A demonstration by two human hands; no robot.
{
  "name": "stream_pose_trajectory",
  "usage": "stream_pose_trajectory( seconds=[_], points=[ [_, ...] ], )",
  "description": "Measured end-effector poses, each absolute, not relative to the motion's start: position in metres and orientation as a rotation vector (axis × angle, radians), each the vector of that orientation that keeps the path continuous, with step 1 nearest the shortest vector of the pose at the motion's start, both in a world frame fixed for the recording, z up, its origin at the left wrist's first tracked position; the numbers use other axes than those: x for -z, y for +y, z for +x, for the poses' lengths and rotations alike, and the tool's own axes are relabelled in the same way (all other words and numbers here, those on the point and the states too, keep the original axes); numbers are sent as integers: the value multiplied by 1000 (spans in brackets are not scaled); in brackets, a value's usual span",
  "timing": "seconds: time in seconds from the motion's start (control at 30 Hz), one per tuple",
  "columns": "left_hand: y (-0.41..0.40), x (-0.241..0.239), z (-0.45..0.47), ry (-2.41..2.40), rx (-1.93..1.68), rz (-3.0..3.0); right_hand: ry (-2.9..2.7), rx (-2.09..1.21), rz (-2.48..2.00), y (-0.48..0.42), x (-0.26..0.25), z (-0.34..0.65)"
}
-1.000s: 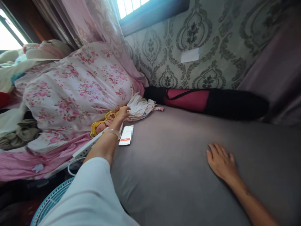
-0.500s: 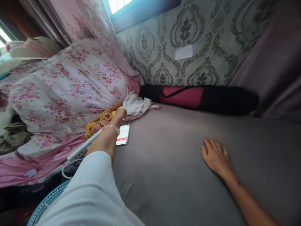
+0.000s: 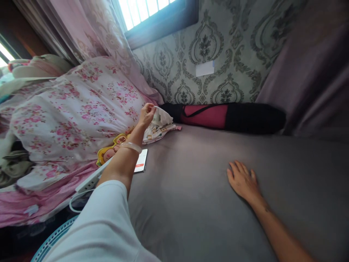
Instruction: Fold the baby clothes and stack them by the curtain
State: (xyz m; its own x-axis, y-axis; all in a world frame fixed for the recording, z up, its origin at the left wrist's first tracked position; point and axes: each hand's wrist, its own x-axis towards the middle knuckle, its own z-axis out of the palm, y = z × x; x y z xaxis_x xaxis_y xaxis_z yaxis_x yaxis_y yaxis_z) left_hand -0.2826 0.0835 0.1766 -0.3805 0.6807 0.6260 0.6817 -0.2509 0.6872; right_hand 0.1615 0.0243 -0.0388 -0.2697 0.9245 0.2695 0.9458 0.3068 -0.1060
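My left hand (image 3: 146, 113) is closed on the edge of a small white printed cloth (image 3: 160, 123) and holds it lifted off the grey bed sheet (image 3: 196, 189), close to the floral quilt. A pale bangle sits on that wrist. My right hand (image 3: 242, 180) lies flat and open on the grey sheet, fingers spread, holding nothing. A phone (image 3: 141, 165) with a lit screen lies on the sheet just under my left forearm.
A bundled floral quilt (image 3: 81, 109) fills the left side, with a yellow cartoon item (image 3: 109, 153) and a white power strip (image 3: 89, 182) at its foot. A black and red rolled bag (image 3: 226, 116) lies along the patterned wall. A blue fan grille (image 3: 51, 240) shows at lower left.
My left hand gripped the white cloth and raised it up off the sheet. My right hand stayed flat on the sheet. The view shifted slightly to the right.
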Motion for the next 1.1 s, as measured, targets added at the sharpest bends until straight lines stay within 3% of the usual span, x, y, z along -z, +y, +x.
stream_pose_trajectory(
  seconds=[0.23,0.5,0.67,0.87,1.1],
  points=[
    [70,-203,-227,-1634,2096,-1993,-2304,80,-1705,23,36,162],
    [39,-195,-155,-1653,2292,-2299,-2265,-28,-1647,22,38,166],
    [23,-177,-101,-1659,2672,-2309,-2001,-330,-1396,25,26,172],
    [10,-141,-52,-1735,3308,-1984,-1600,-834,-1030,10,-23,157],
    [-9,-111,-13,-1767,3578,-1951,-1611,-1034,-924,-13,-37,135]
  ],
)
